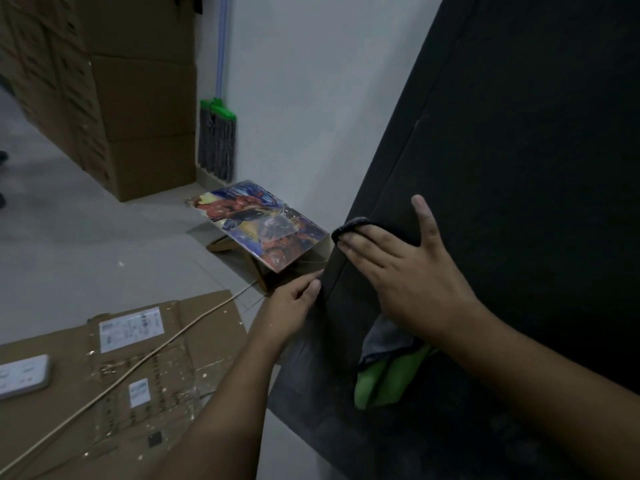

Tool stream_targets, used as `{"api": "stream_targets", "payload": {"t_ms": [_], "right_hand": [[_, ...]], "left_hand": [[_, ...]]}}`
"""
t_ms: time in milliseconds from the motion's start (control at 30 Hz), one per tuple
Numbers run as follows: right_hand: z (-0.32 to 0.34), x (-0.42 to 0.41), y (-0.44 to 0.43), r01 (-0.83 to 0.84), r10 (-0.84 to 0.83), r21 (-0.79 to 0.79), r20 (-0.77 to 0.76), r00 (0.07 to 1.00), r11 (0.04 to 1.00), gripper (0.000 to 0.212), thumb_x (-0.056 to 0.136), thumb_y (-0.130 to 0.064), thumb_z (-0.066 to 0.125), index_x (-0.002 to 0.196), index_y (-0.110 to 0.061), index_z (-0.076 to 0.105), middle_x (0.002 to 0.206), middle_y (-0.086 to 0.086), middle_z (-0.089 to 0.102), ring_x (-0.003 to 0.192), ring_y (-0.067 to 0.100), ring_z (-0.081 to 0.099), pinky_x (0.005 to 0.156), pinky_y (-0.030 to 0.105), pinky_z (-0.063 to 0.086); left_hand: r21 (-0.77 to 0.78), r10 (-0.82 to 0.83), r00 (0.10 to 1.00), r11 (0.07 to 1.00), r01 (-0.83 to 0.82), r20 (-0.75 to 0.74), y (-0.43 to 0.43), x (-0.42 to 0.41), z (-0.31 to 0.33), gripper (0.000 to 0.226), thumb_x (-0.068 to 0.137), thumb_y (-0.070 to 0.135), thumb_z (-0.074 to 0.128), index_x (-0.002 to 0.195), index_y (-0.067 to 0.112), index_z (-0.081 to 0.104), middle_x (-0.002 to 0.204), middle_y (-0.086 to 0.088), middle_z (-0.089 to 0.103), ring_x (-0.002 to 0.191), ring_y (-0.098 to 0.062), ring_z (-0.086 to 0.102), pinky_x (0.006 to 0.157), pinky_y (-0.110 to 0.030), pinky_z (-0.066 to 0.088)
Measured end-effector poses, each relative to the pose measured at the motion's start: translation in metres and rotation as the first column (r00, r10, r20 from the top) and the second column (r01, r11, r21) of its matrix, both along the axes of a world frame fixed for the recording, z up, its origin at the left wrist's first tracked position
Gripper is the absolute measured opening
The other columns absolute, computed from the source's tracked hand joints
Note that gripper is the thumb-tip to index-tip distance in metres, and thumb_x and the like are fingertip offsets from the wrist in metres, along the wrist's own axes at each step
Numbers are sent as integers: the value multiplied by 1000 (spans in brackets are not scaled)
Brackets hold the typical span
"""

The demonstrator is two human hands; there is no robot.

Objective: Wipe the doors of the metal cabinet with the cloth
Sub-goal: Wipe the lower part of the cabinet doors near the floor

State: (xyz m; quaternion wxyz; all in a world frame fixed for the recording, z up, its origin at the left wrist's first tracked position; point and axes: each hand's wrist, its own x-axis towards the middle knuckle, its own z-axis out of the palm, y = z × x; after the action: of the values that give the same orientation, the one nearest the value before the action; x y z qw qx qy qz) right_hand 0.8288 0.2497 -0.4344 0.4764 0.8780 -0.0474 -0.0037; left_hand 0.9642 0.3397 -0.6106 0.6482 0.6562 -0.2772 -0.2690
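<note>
Cloth (381, 372) under flat right hand (408, 271) — left hand (292, 303) grips cabinet door (502, 150).

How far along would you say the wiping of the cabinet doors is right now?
It is underway. The right hand presses the cloth flat on the cabinet door near its edge, which the left hand grips. Nothing looks plainly finished: the dim light hides any cleaned patch. Pale dusty smudges lower on the door, below the hands, suggest that part is left to wipe.
</note>
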Motion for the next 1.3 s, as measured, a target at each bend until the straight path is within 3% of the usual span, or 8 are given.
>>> {"api": "stream_targets", "payload": {"t_ms": [100,267,367,533,733,833,1067,1300], "right_hand": [[-22,2,5,32,-32,15,32,999,999,64,96,-26,7,157,-15,-7,168,0,-5,154,17,-5,106,73,-22],[-78,-3,8,38,-27,89,-127,991,995,68,101,-32,18,157,-11,-15,166,3,-18,152,20,-17,93,71,-37],[-114,-7,9,78,-41,133,-262,964,988,69,104,-35,21,154,-10,-19,164,4,-22,151,21,-22,87,68,-42],[-155,-12,12,104,-38,135,-419,907,985,72,104,-37,28,156,-9,-12,166,6,-17,151,22,-20,84,67,-44],[-152,-3,9,62,-41,200,-105,994,978,84,101,-45,32,147,-5,-25,157,9,-31,151,21,-20,96,65,-38],[-169,6,16,90,-47,185,-222,974,979,85,103,-50,28,149,0,-24,155,17,-35,148,30,-27,96,66,-37],[-216,17,19,107,-28,132,-494,869,986,88,99,-53,41,156,-5,-5,164,15,-18,150,32,-23,99,67,-31],[-197,11,13,79,-38,140,-276,961,987,90,102,-51,31,144,7,-24,144,30,-37,133,42,-37,92,64,-42]], "left_hand": [[-22,-24,987,1000,20,-162,2,5,-13,21,99,33,55,108,42,72,111,10,73,110,-12,66,94,-38,52],[-44,-7,951,999,-6,-309,4,8,-17,31,103,10,44,98,24,71,94,5,73,85,0,68,68,-14,51],[-66,-4,923,998,-23,-386,4,10,-21,31,105,15,38,103,18,70,95,5,74,89,-3,70,72,-16,52],[-79,-34,914,997,2,-403,1,11,-24,32,103,22,40,111,18,70,113,-3,72,114,-18,64,102,-35,47],[-71,-65,931,997,42,-359,6,14,-29,34,104,29,42,101,31,75,104,11,74,103,-3,67,91,-26,46],[-49,-39,943,999,24,-330,5,14,-29,39,104,34,42,91,41,78,101,12,75,106,-8,66,97,-32,46],[-78,-56,959,996,36,-276,7,14,-29,36,105,34,39,98,34,74,115,7,72,113,-11,64,107,-40,43],[-59,-63,971,997,51,-231,10,16,-21,33,106,32,37,105,31,70,117,3,70,113,-10,63,94,-28,45]]}}
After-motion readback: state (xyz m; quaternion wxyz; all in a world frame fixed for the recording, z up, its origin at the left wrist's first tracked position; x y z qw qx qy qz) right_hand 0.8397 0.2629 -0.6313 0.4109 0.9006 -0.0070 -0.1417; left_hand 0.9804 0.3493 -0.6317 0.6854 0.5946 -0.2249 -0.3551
